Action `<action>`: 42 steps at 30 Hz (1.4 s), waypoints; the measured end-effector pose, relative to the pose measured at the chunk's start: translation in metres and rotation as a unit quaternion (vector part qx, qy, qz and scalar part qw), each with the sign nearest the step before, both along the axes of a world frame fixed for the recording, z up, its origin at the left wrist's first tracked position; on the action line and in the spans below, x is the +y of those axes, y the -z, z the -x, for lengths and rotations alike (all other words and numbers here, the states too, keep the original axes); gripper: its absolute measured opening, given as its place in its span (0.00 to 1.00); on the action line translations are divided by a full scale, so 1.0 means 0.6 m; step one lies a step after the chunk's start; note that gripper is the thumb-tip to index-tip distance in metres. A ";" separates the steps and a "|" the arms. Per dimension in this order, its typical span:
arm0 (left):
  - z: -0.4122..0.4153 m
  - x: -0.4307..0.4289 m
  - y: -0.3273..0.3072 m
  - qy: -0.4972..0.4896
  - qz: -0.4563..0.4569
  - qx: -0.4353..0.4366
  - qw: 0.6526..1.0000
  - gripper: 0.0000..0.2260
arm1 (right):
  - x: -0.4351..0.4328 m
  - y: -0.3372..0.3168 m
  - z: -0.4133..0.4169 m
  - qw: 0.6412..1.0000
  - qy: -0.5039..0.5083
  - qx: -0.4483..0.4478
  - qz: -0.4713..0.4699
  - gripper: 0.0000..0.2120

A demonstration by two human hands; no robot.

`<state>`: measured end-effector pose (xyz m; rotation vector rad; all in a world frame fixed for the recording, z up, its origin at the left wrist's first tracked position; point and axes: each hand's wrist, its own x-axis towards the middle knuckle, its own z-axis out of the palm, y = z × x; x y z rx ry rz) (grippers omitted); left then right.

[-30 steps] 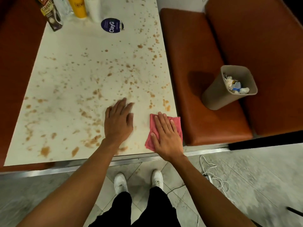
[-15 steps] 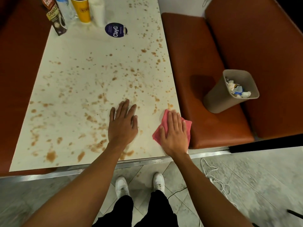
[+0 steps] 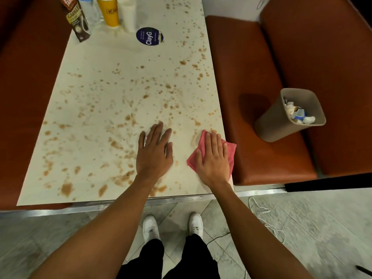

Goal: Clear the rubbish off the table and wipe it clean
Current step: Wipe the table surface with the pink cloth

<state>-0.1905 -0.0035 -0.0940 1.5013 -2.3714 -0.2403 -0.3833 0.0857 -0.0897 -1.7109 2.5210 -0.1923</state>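
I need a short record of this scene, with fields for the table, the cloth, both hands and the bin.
table: white top, brown stains over most of it
cloth: pink, at the near right corner
left hand: flat on the table, holds nothing
right hand: presses flat on the cloth
bin: on the bench seat, rubbish inside

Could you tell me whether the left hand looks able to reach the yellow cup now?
Probably not without leaning in. The left hand lies flat by the near edge of the table, and the yellow cup stands at the far end. Only stained tabletop lies between; nothing blocks it.
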 end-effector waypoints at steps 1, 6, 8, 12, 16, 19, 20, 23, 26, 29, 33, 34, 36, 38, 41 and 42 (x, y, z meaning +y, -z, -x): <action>0.000 0.000 0.000 -0.002 -0.001 -0.003 1.000 0.23 | -0.018 0.001 -0.011 1.000 0.021 -0.006 -0.006 0.34; -0.002 0.001 0.001 -0.003 -0.003 0.000 1.000 0.24 | 0.011 -0.007 -0.023 0.987 -0.159 -0.014 -0.010 0.33; -0.002 0.001 0.001 0.000 -0.001 0.003 1.000 0.24 | 0.046 -0.010 0.001 0.979 -0.204 -0.014 -0.009 0.33; -0.001 0.001 0.000 -0.002 -0.010 0.001 1.000 0.24 | 0.030 0.000 0.026 0.998 -0.059 0.016 -0.009 0.33; -0.001 -0.001 0.000 -0.004 -0.013 -0.009 1.000 0.24 | -0.040 0.003 -0.010 1.000 0.019 -0.005 -0.019 0.33; -0.002 0.002 0.000 -0.006 -0.016 -0.002 1.000 0.24 | -0.014 -0.003 -0.017 0.993 -0.112 -0.007 -0.020 0.32; -0.001 0.002 0.000 -0.005 -0.016 0.003 1.000 0.24 | 0.008 -0.007 -0.010 0.987 -0.158 -0.012 -0.015 0.32; -0.001 0.000 0.001 -0.001 -0.016 0.007 1.000 0.23 | 0.044 -0.011 0.028 0.984 -0.180 -0.015 -0.011 0.32; -0.001 0.001 0.003 -0.004 -0.018 0.002 1.000 0.23 | 0.013 -0.006 0.037 0.998 -0.063 0.012 -0.013 0.33; -0.001 0.000 0.003 -0.003 -0.011 0.003 1.000 0.23 | -0.040 -0.005 0.016 1.000 0.005 -0.003 -0.027 0.34; -0.002 0.001 0.004 -0.003 -0.011 0.004 1.000 0.24 | -0.016 -0.008 0.000 0.989 -0.147 -0.006 -0.028 0.33; -0.002 0.002 0.005 -0.002 -0.014 0.002 1.000 0.24 | 0.005 -0.010 0.007 0.980 -0.195 -0.011 -0.022 0.32; -0.002 0.002 0.006 -0.003 -0.017 0.002 1.000 0.24 | 0.031 -0.014 0.034 0.970 -0.242 -0.020 -0.013 0.32; -0.002 0.001 0.007 -0.003 -0.016 0.009 1.000 0.23 | 0.031 -0.013 0.055 0.979 -0.203 -0.004 -0.014 0.32; -0.001 0.000 0.007 -0.004 -0.013 0.008 1.000 0.23 | -0.011 -0.006 0.038 0.997 -0.071 0.012 -0.020 0.32; -0.001 0.000 0.008 -0.004 -0.012 0.009 1.000 0.23 | -0.029 -0.006 0.023 0.999 -0.041 0.004 -0.023 0.32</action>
